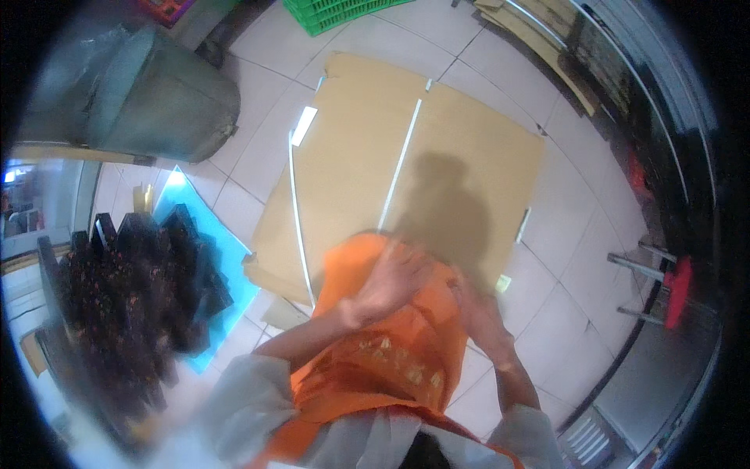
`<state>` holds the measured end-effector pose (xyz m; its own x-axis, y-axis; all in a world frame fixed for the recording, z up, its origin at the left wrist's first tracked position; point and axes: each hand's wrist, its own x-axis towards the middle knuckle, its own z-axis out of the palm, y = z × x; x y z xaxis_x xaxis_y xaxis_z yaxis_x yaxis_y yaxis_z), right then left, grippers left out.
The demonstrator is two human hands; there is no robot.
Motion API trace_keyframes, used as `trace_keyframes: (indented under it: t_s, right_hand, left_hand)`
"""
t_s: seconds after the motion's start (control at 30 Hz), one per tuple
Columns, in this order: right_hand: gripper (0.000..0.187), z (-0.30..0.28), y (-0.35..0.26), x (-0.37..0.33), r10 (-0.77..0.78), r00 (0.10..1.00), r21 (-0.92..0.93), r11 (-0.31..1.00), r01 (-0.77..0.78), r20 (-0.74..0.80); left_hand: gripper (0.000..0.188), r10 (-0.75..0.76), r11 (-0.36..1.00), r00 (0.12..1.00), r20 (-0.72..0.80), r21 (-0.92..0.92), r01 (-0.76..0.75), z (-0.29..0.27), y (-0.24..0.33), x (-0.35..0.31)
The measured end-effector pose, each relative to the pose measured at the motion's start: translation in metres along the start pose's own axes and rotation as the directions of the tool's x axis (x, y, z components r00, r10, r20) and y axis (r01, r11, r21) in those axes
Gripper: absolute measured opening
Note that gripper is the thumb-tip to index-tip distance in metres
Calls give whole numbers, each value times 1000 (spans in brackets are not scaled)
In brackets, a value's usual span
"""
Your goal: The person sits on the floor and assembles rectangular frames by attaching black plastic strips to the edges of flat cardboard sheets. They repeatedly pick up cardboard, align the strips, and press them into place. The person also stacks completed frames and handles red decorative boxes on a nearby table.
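My left hand (394, 277) is over the front of the orange apron (398, 356) that I wear. Its fingers look stretched out, though a little blurred, and I make out nothing held in them. To the right, my right hand (476, 313) is at the apron's side edge. Its fingers are blurred and partly hidden, so their grip does not show. Beyond both hands a large flattened cardboard sheet (359, 141) lies on the tiled floor, with pale strips along its folds and my shadow across it.
At left, dark long pieces (141, 289) are heaped beside a blue sheet (226, 289). A large grey-green bin (172, 102) stands at the upper left. A green crate (336, 12) is at the top. On the right are a red-handled item (678, 293) and a dark rack (648, 94).
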<state>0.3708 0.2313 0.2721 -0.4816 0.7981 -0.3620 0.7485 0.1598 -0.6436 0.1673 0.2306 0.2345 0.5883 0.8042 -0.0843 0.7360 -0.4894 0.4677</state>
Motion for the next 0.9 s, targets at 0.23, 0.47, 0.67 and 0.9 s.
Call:
trace_keyframes:
  t_s: [0.23,0.47,0.67,0.9]
  right_hand:
    - [41,19,-88,-104,273,860,442,895,-63,-431]
    - [30,91,-83,-169,415,811,631,772,-74,-413]
    - [30,192,-53,-259,59,717,567,570,-595,694]
    - [31,268,-71,-283,309,476,353,377,-856,824]
  left_hand:
    - [20,-116,816,973,-201,-578,-22,-17,82,-63]
    - [23,-26,812,995,-101,-583,-38,39,127,-146]
    - [28,33,985,999,9,-170,-31,33,-31,-133]
    - [26,507,803,856,104,304,-513,191,-108,-111]
